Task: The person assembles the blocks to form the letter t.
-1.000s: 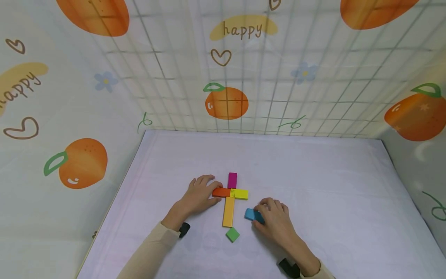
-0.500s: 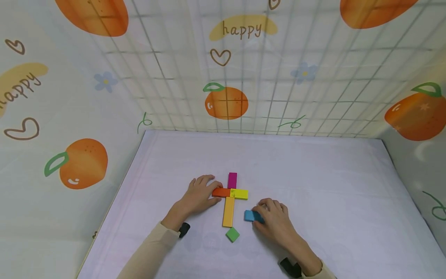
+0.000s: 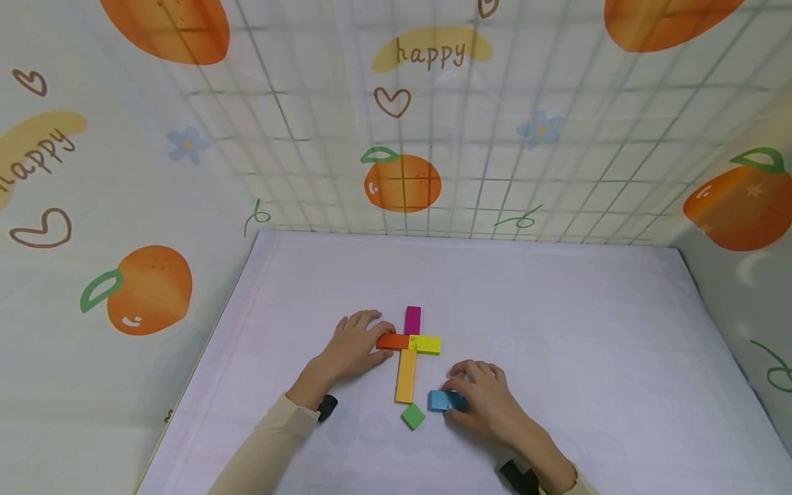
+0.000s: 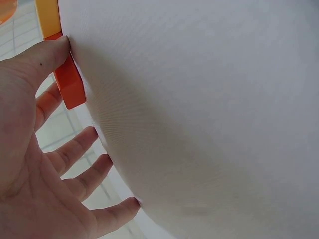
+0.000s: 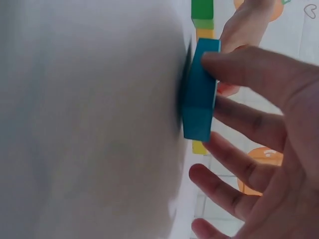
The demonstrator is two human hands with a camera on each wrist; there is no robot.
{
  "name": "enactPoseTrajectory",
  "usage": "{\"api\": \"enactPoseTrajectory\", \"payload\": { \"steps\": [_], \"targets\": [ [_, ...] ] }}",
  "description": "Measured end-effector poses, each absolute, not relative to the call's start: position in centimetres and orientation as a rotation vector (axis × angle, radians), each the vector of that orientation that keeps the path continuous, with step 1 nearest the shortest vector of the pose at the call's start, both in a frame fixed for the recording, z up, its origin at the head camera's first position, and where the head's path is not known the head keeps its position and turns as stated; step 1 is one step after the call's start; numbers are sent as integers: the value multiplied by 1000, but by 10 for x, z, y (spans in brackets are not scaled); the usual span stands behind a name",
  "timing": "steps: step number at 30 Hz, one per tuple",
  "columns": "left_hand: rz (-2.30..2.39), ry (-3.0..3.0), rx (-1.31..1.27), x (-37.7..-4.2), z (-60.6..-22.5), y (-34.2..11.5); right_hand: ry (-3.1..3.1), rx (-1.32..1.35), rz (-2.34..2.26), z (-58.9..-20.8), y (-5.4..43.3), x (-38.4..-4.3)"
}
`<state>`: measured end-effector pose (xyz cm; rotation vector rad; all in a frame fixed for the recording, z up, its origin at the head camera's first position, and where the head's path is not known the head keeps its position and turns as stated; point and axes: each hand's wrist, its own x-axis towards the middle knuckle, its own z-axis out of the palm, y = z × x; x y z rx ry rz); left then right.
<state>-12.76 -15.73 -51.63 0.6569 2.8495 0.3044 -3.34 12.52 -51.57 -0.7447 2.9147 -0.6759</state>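
Note:
In the head view, my left hand [image 3: 353, 347] pinches the orange-red block [image 3: 392, 342] with thumb and index finger on its two sides. The other left fingers are spread, tips at the white surface, as the left wrist view shows. A yellow block [image 3: 428, 345] adjoins the red one's right end. Above them lies a magenta block [image 3: 412, 320], and below, a long amber block [image 3: 405, 377]. A green block [image 3: 413, 416] lies cornerwise at the amber one's lower end. My right hand [image 3: 489, 399] pinches a blue block [image 3: 438, 401], held sideways just right of the green block.
The blocks lie on a white-covered table [image 3: 588, 330]. Patterned cloth [image 3: 458, 151] with orange prints hangs at the back and both sides. Dark wrist devices [image 3: 327, 408] sit under both wrists.
My right hand has brought the blue block down and slightly left, toward the green block, and turned it from a slant to nearly level. My left hand stays on the red block.

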Motion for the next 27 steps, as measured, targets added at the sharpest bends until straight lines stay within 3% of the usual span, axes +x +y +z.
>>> {"api": "enactPoseTrajectory", "payload": {
  "steps": [11, 27],
  "targets": [
    [300, 2855, 659, -128, -518, -157, 2757, -937, -699, -514, 132, -30],
    [298, 2849, 660, -127, -518, -158, 2628, -936, -700, -514, 131, -27]
  ]
}}
